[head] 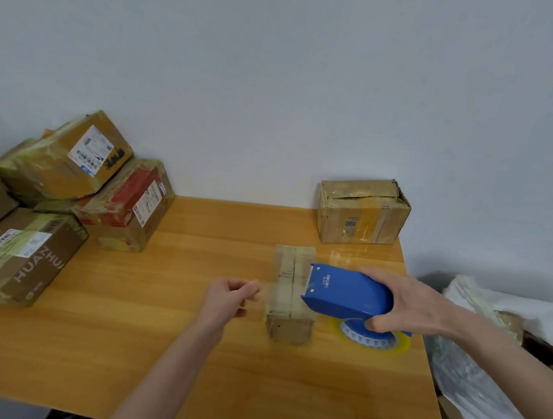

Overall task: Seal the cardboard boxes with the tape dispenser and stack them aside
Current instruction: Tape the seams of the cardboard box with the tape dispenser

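R hand point(407, 304) grips the dispenser point(348, 294) round its blue body, fingers wrapped under by the roll point(367, 337). The cutter end rests on top of the small box point(291, 297) mid-table point(189, 352). L hand point(227, 297) hovers just left of that box, fingers curled w/ thumb to forefinger. It may be pinching a clear tape end, but can't tell; no tape shows there. The box is blurred, so can't tell if its centre seam is covered. I'd judge this strip is only starting. Pile point(52, 196) at far left: several boxes taped & stacked, done. Back box point(363, 213) by the wall has a torn top edge, prob. next. Left: finish the strip, move box to pile, then back box.
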The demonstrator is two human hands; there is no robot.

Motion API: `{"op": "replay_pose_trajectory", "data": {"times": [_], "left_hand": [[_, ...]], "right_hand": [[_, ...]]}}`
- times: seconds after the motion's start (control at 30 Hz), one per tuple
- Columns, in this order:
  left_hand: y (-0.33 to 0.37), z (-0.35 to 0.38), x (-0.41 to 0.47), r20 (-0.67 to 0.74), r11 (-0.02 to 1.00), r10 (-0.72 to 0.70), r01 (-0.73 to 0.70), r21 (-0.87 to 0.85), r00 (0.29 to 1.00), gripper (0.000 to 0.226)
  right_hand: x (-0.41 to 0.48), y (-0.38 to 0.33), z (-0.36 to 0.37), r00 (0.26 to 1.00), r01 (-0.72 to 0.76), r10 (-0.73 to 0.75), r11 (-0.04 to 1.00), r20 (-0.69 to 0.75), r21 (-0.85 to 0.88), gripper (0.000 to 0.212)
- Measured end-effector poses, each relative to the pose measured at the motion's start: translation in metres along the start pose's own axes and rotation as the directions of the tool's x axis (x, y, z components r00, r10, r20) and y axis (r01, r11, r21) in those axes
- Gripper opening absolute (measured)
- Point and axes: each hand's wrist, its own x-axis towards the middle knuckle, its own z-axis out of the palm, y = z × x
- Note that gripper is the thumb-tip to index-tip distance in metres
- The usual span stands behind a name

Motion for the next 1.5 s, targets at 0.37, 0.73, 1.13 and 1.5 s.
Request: {"op": "replay_pose_trajectory", "data": {"times": [0.37,0.73,1.13,1.5], "left_hand": [[-0.029,0.004,0.004,-0.058,0.996,-0.049,0.053,0.065,0.997,0.018],[-0.045,0.002,0.017,-0.113,0.994,-0.044,0.055,0.098,0.993,0.019],[-0.064,0.024,0.033,-0.074,0.927,-0.001,0.029,0.375,0.997,0.03],[-0.069,0.014,0.039,-0.046,0.809,-0.152,0.151,0.568,0.987,0.054]], "right_hand": [[-0.002,0.015,0.011,0.999,-0.032,0.032,0.999,0.015,0.028,0.065],[0.008,0.026,0.019,0.994,-0.079,0.093,0.972,0.05,-0.221,0.067],[0.029,0.043,0.049,0.95,-0.227,0.251,0.964,0.184,-0.141,0.07],[0.026,0.043,0.056,0.935,-0.268,0.281,0.959,0.216,-0.089,0.068]]}}
